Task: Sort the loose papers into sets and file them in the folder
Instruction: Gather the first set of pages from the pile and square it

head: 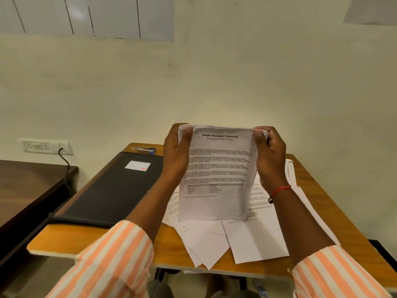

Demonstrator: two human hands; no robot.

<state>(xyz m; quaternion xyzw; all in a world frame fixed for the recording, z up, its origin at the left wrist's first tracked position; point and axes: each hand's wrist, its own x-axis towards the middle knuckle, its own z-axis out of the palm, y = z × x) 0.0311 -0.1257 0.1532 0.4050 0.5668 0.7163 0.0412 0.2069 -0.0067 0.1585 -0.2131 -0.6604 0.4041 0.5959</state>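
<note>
From the camera on my head, I hold a printed sheet upright in front of me, above the wooden table. My left hand grips its top left corner, thumb on the printed face and fingers curled behind. My right hand grips the top right corner the same way, and the paper crumples a little under both thumbs. The heading reads "Sample Education Transcript", with blocks of text below it and a small table near the bottom. I cannot tell whether I hold one sheet or several pressed together. Under it, the loose papers lie spread over the right half of the table, overlapping at odd angles, and a few corners hang over the near edge. The black folder lies closed and flat on the left half of the table, just beside the papers, with a white label near its far end. Beyond the folder, at the far edge of the table, lies a stapler. A red thread bracelet sits on my right wrist, and both my sleeves are striped orange and white. To the left stands a darker table, and a black cable hangs from a wall socket above it.
</note>
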